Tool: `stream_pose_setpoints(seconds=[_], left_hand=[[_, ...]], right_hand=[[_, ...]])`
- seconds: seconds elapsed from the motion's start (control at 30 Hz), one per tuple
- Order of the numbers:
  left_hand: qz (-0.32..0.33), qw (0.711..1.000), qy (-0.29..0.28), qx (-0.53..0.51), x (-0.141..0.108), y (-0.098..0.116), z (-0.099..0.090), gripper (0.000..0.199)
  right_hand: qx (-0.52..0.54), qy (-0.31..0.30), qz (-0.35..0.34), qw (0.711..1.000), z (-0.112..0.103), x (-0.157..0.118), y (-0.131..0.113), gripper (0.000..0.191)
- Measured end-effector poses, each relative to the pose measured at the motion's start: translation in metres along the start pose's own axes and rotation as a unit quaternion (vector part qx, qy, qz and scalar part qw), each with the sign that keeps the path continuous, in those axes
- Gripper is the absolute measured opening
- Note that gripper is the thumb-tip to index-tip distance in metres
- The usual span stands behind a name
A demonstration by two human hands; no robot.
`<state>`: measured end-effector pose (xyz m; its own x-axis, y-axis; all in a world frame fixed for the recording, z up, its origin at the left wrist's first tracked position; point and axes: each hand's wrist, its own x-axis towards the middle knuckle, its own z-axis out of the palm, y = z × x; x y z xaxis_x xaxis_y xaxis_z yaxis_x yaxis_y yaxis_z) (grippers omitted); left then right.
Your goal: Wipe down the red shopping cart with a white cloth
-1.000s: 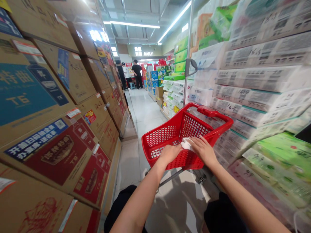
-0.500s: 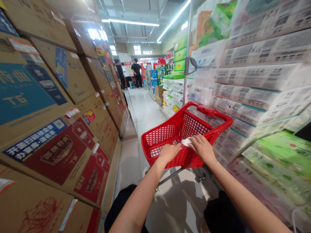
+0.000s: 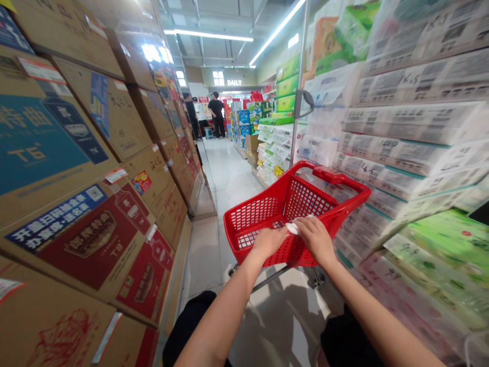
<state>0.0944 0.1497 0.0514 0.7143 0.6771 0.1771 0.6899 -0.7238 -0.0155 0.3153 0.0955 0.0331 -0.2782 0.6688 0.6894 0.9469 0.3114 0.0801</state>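
Note:
A red plastic shopping cart [image 3: 255, 206] with lattice walls stands before me, its near side toward me and its handle at the right. My left hand [image 3: 270, 240] is closed over the cart's near rim, its fingertips partly hidden. Just to its right, my right hand [image 3: 315, 237] lies over the same rim with its fingers curled round a crumpled white wipe [image 3: 292, 228]. The wipe pokes out between the two hands and touches the rim. No goods show in the visible part of the basket.
Stacked cartons [image 3: 130, 219] wall the left side. White paper packs [image 3: 405, 117] and green packs [image 3: 451, 244] are piled at the right. A metal post with a grey loop handle [image 3: 305, 103] rises behind the cart. Several people [image 3: 216, 113] stand far down the aisle [image 3: 225, 168].
My right hand has shifted slightly along the rim with the wipe, which now shows less. My left hand stays on the rim. The whole view has drifted a little.

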Motion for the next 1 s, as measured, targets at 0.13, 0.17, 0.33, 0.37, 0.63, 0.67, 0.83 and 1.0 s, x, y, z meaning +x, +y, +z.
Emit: stream_pose_setpoints(seconds=[0.13,0.17,0.33,0.37,0.63,0.67,0.83,1.0], left_hand=[[0.007,1.0,0.009,0.005,-0.002,-0.001,-0.002,0.04],[0.01,1.0,0.012,0.005,-0.003,-0.001,-0.002,0.041],[0.021,0.999,0.041,0.003,-0.014,-0.003,-0.005,0.039],[0.016,0.999,0.048,0.005,-0.018,-0.004,-0.005,0.039],[-0.028,0.999,0.041,0.017,-0.045,-0.018,0.008,0.032],[-0.03,0.999,0.04,0.017,-0.044,-0.018,0.008,0.032],[-0.036,0.999,0.034,0.019,-0.043,-0.021,0.003,0.034],[-0.04,0.999,0.029,0.018,-0.041,-0.019,0.001,0.032]], right_hand=[[-0.011,-0.05,-0.048,0.997,-0.014,-0.002,0.015,0.046],[-0.027,-0.04,-0.037,0.998,-0.021,-0.002,0.027,0.046],[-0.076,0.021,0.03,0.996,-0.038,-0.005,0.074,0.042],[-0.072,0.03,0.039,0.996,-0.037,-0.006,0.075,0.041],[-0.003,0.022,0.034,0.999,0.005,-0.009,-0.002,0.05],[0.006,0.008,0.026,1.0,0.009,-0.008,-0.012,0.051],[-0.007,-0.054,-0.048,0.997,-0.006,-0.003,0.011,0.051],[-0.063,0.013,0.033,0.997,-0.027,-0.004,0.066,0.046]])
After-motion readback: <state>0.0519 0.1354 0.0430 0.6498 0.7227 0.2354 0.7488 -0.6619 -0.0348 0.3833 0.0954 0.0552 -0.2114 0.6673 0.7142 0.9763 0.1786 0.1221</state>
